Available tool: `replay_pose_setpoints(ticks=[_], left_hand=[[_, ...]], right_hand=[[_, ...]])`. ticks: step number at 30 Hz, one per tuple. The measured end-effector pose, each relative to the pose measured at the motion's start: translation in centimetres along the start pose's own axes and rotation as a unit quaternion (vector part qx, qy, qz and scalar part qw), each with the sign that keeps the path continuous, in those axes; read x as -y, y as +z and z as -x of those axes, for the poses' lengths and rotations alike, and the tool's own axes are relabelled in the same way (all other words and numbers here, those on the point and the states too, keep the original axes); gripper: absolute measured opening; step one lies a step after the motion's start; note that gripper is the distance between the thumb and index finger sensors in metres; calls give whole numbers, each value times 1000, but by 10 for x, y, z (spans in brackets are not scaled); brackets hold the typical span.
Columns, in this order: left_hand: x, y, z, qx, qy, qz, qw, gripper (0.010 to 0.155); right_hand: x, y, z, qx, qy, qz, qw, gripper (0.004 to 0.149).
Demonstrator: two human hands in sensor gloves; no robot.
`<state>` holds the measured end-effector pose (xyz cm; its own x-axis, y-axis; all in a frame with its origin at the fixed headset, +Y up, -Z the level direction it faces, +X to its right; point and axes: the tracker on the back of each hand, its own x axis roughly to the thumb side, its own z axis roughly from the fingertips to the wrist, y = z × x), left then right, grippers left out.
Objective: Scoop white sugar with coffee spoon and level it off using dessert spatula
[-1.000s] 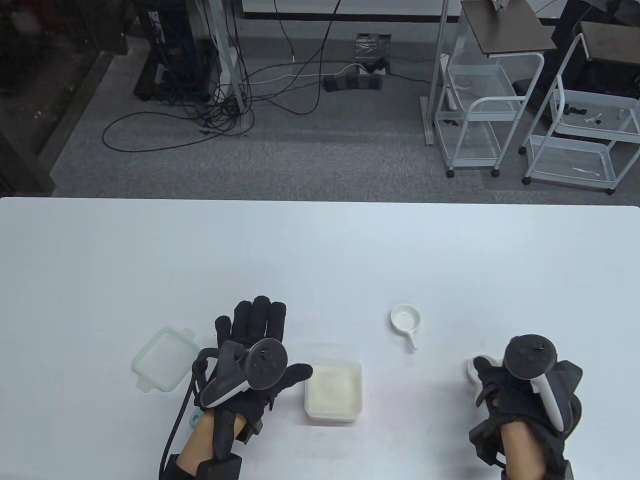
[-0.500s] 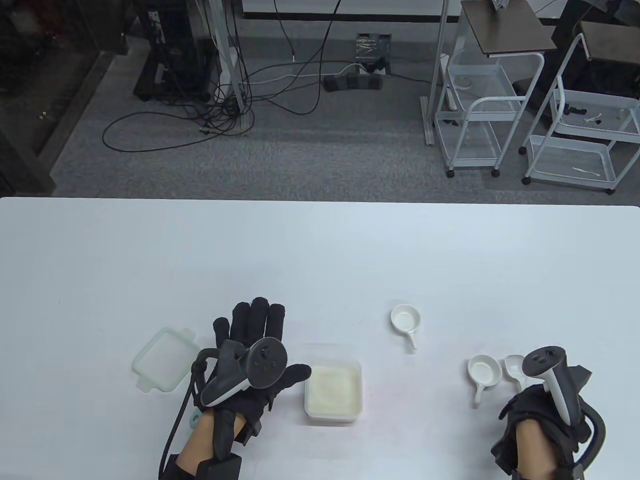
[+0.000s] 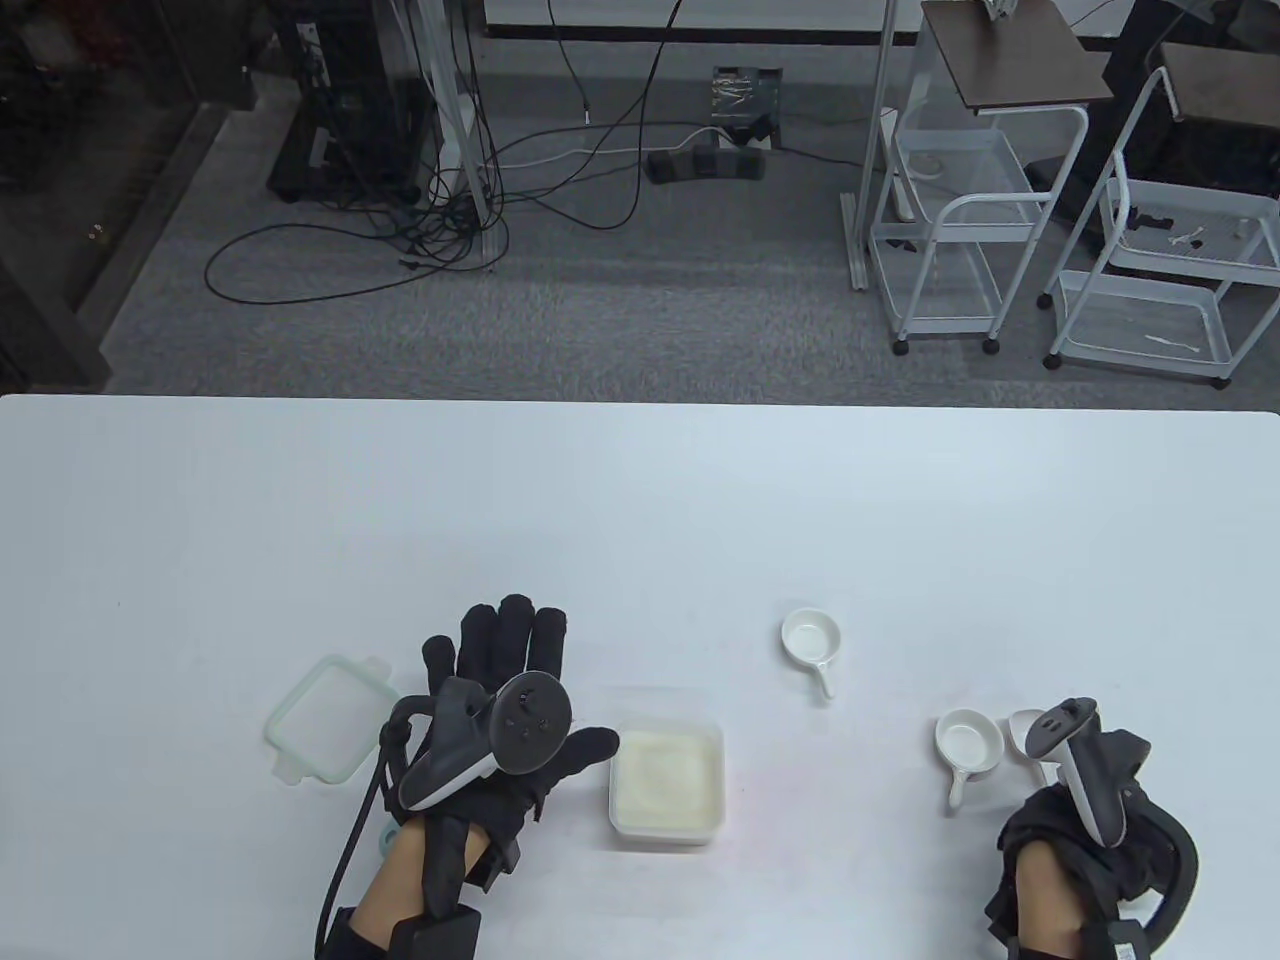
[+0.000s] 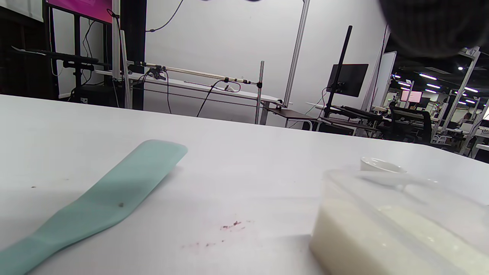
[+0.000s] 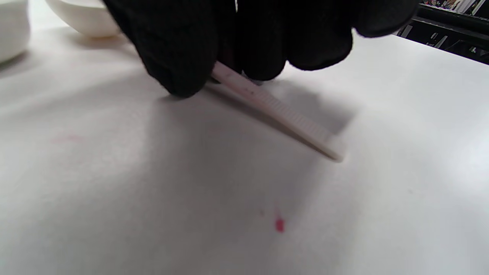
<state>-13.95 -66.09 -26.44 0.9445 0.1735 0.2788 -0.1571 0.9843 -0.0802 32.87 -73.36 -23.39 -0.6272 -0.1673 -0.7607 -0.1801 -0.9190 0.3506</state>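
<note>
A clear tub of white sugar [image 3: 667, 780] stands open on the table; it also shows in the left wrist view [image 4: 382, 233]. My left hand [image 3: 505, 660] lies open and flat just left of the tub, over the mint-green dessert spatula [image 4: 107, 202], whose ring end peeks out by the wrist [image 3: 385, 838]. My right hand [image 3: 1050, 815] is at the right front. In the right wrist view its fingers [image 5: 183, 65] pinch the ribbed white handle of the coffee spoon [image 5: 282, 114], whose end touches the table. The spoon's bowl [image 3: 1020, 730] shows beside the tracker.
The tub's lid [image 3: 325, 715] lies left of my left hand. Two small white scoops lie on the table: one [image 3: 812, 640] behind and right of the tub, one [image 3: 968, 745] just left of the spoon. A few red specks [image 5: 279, 224] mark the table.
My right hand has pulled back toward the front right, uncovering the nearer scoop and the spoon's bowl, and has tilted over the spoon's handle. My left hand has barely moved.
</note>
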Motion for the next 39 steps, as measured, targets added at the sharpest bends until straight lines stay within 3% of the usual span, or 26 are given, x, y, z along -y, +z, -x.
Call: replay_pose_setpoints(ticks=[6,12,14,16,20,25,33,39], left_hand=[[0,0,0,1,1,1,1000,115],[1,-1,0,0,0,5,1000,115],[1,-1,-1,1,-1,5,1000,115],[2,0,-2,2,-3,7,1000,115],[6,-1,-6,17,-7,13,1000,115],[8,-1,-10,38,-4,12,999,115],[13,-1,-16,63,-15,19,998,116],[16,-1,-20,88,-18,31,996,117]], right_hand=[[8,2,7,17,-45,-21,999,42],[49,32,6,73,-139,82,984,40],[66,53,2,124,-181,132,967,37],[77,71,-5,189,-213,146,948,37],[89,112,-28,387,-266,178,865,40],[83,157,-59,560,-203,195,779,41],[52,200,-97,630,-40,241,737,41],[43,207,-105,632,-12,233,739,41]])
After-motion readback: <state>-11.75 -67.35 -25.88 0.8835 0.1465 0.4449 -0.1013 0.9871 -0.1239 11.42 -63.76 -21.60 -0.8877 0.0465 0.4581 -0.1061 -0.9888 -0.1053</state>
